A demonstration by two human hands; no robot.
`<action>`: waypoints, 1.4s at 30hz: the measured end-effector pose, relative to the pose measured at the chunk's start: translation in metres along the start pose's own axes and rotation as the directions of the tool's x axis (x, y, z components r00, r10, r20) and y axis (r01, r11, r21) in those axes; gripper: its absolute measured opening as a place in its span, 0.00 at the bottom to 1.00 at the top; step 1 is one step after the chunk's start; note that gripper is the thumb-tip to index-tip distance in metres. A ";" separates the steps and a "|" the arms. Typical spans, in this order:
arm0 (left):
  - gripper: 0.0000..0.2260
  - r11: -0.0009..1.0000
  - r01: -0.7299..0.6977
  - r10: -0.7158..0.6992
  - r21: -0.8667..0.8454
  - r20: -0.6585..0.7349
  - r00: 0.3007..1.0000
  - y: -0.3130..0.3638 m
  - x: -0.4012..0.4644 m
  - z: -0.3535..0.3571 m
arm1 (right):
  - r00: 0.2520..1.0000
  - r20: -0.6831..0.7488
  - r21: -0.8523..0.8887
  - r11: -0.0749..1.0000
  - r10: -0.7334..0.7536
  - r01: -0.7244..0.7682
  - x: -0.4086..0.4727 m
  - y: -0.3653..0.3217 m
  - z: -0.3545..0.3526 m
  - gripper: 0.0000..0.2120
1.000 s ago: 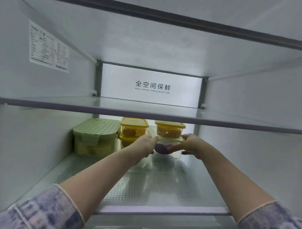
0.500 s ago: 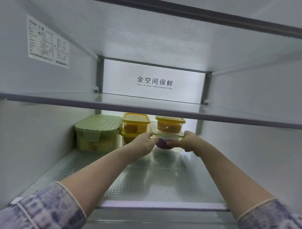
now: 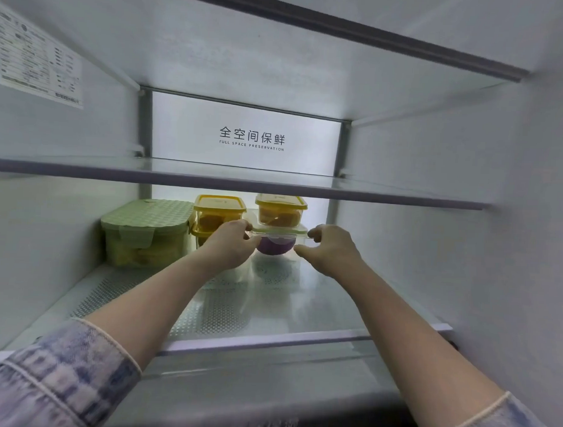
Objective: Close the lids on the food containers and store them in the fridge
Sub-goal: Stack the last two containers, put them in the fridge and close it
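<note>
A clear lidded container with purple food [image 3: 276,245] rests at the back of the lower fridge shelf [image 3: 270,312]. My left hand [image 3: 232,246] grips its left end and my right hand [image 3: 331,250] grips its right end, fingers on the lid's rim. Just behind and above it is a yellow-lidded container [image 3: 280,211] with orange food. To the left stand two stacked yellow-lidded containers [image 3: 219,211], the lower one mostly hidden by my left hand. A larger green clip-lid container [image 3: 145,231] sits at the far left. All the lids look shut.
A glass shelf [image 3: 243,181] runs close above the containers, leaving low headroom. The white fridge walls close in on both sides, with a printed label [image 3: 36,58] on the left wall. The patterned front half of the lower shelf lies under my forearms.
Both hands have carried the clear container a little deeper, up against the yellow-lidded one at the back. My grip on its two ends is the same.
</note>
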State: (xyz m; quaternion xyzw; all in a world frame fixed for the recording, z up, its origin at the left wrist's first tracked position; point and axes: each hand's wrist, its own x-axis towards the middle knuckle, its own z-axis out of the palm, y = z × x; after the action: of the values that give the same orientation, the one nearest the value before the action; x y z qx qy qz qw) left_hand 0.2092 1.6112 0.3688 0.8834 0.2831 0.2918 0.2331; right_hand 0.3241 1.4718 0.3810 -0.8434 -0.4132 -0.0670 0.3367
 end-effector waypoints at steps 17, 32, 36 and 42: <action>0.13 0.880 -0.339 0.363 0.333 -0.011 0.932 0.110 -0.120 -0.020 | 0.926 -0.366 0.240 0.952 -0.093 0.191 -0.159 -0.009 -0.107 0.11; 0.07 0.768 -0.616 0.567 -0.178 -0.261 0.782 0.297 -0.329 0.030 | 0.668 -0.702 -0.003 0.939 -0.248 0.345 -0.379 0.062 -0.259 0.09; 0.06 0.766 -0.632 0.621 -0.118 -0.116 0.775 0.325 -0.378 0.069 | 0.722 -0.654 -0.056 0.966 -0.226 0.252 -0.425 0.099 -0.278 0.08; 0.09 0.775 -0.616 0.632 -0.141 0.147 0.761 0.355 -0.419 0.141 | 0.702 -0.698 -0.102 0.990 -0.144 0.101 -0.462 0.144 -0.312 0.09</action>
State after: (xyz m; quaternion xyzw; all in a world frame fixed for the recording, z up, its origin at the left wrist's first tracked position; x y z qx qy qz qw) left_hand 0.1496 1.0506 0.3113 0.9397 -0.0626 0.2806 0.1852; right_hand 0.1827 0.9137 0.3650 -0.7341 -0.3072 -0.4164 0.4396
